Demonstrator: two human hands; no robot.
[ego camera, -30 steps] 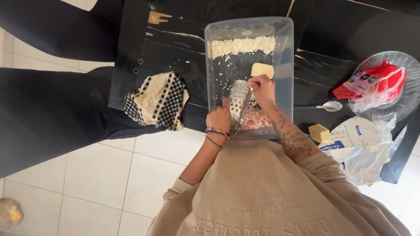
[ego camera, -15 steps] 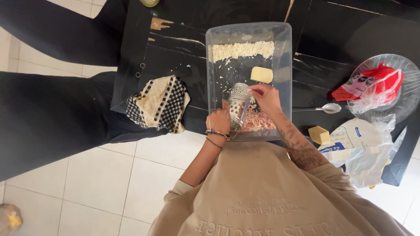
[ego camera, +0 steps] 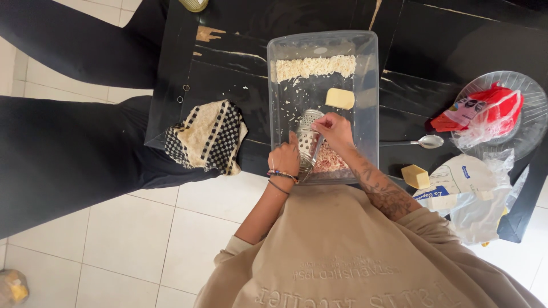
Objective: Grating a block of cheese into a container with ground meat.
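Grater (ego camera: 309,137) gripped by left hand (ego camera: 283,159) | small piece pressed on it by right hand (ego camera: 334,128) | shreds (ego camera: 313,67) piled in tub (ego camera: 371,102) | blocks (ego camera: 339,98) left ungrated

Shiny perforated metal grater (ego camera: 309,140) in a clear, smooth plastic tub (ego camera: 371,102)

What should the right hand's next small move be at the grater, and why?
Probably draw the right hand back down the metal grater in another stroke. It sits near the grater's top, the left hand steadies the grater inside the clear tub, and pinkish shreds lie piled below. What it grips is hidden.
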